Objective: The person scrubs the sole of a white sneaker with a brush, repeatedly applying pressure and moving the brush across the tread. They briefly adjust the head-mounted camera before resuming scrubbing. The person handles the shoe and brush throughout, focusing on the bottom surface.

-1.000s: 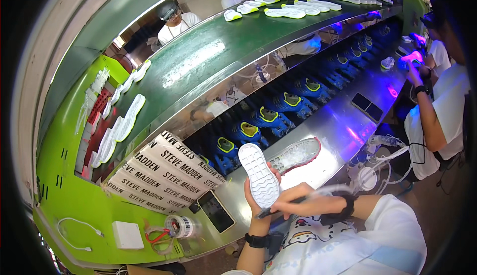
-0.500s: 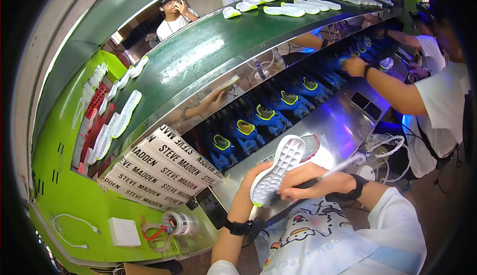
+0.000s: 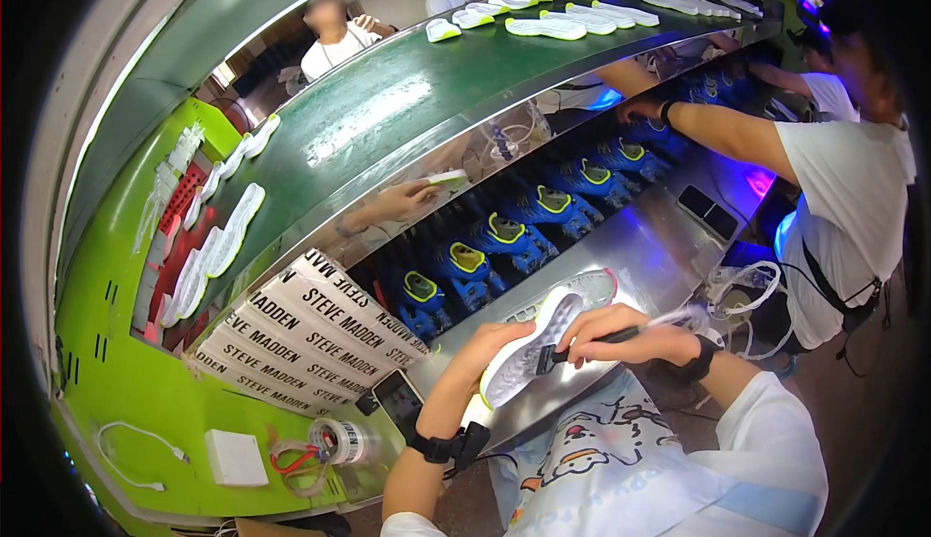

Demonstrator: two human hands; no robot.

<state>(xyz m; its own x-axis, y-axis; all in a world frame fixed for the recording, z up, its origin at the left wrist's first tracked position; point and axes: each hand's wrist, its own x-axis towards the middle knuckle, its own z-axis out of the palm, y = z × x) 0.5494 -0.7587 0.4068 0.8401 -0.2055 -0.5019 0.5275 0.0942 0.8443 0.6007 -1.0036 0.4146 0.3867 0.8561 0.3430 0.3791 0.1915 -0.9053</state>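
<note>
A white shoe sole (image 3: pixel 506 379) with yellow-green trim is tilted up in my left hand (image 3: pixel 481 351), my fingers closed around its edge. My right hand (image 3: pixel 618 331) is closed on a dark-handled brush (image 3: pixel 550 358), whose tip meets the inner face of the sole. A clear tube (image 3: pixel 679 316) trails from behind the handle. Just beyond the sole, a grey shoe upper (image 3: pixel 596 288) lies on the metal bench (image 3: pixel 572 263), partly hidden by the sole.
Several blue shoe uppers (image 3: pixel 504 229) with yellow-green collars line a dark channel behind the bench. Beyond runs a green conveyor (image 3: pixel 359 149) carrying white soles. Left are a printed carton (image 3: pixel 310 333), a phone (image 3: pixel 398 401) and a tape roll (image 3: pixel 337 438). A co-worker's arm (image 3: pixel 727 130) reaches in from the right.
The sole has turned in my left hand, showing its raised rim and inner face. The brush now shows plainly against it. At the right, the co-worker's arm has moved toward the blue uppers.
</note>
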